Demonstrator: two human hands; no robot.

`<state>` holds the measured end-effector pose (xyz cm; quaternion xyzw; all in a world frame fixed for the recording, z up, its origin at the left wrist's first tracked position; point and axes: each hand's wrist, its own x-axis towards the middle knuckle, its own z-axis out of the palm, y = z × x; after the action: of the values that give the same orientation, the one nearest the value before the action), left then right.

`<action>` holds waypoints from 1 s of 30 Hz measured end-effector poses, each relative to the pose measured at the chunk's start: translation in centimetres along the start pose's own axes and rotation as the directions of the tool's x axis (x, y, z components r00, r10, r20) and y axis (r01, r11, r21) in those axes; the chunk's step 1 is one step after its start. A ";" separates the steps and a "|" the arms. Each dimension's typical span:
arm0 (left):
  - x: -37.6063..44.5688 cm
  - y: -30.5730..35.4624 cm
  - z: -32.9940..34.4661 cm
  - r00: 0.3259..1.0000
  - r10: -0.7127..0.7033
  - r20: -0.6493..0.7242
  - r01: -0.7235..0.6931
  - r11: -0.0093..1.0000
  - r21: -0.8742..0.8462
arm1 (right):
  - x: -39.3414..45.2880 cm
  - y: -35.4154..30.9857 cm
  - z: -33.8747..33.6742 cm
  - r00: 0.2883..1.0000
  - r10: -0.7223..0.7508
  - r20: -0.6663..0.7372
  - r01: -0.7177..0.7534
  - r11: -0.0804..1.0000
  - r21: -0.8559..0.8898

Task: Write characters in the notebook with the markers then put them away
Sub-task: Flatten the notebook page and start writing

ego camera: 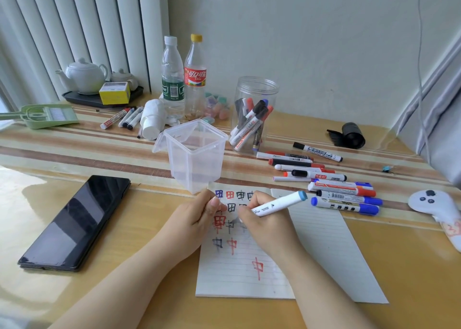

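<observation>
- Glossy wooden desk, open notebook.
- Right hand pinches marker near the tip; light, rigid, slick barrel, so grip low.
- Left hand is curled; contents unclear.

A clear tub and loose markers crowd the notebook's far edge.

The right hand grips a white marker with a blue end cap, its tip down on the open notebook, where red, blue and black characters fill the upper left page. The left hand, fingers curled, rests on the page beside it. A clear tub stands just behind the notebook. Loose markers lie to the right, a phone to the left, a jar of markers behind on the surface.
</observation>
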<state>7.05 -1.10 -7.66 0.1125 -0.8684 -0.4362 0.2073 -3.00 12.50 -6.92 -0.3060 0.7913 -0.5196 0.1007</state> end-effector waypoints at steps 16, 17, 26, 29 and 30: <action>-0.1 -0.6 -0.1 0.996 0.084 0.031 -0.086 0.994 0.071 | -0.2 -0.4 -0.5 0.999 -0.025 -0.043 0.031 0.991 0.131; -0.2 -0.6 -0.2 0.995 0.091 0.035 -0.094 0.993 0.069 | -0.3 -0.6 -0.8 0.998 -0.025 -0.055 0.036 0.979 0.200; -0.4 0.2 -0.5 0.986 0.152 0.061 -0.155 0.987 0.039 | -0.4 -1.1 -0.7 0.996 -0.088 0.028 0.075 0.944 0.322; -0.6 0.4 -0.3 0.971 0.235 0.043 -0.238 0.969 0.064 | -0.5 -1.2 -0.2 0.991 -0.095 0.096 0.063 0.956 0.288; -0.6 0.5 -0.1 0.967 0.251 0.035 -0.252 0.966 0.053 | -0.6 -1.2 -0.1 0.990 -0.093 0.106 0.059 0.955 0.291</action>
<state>7.67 -0.68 -7.39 0.0012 -0.8907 -0.3828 0.2452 -2.11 12.60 -5.87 -0.3488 0.6877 -0.6134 0.1707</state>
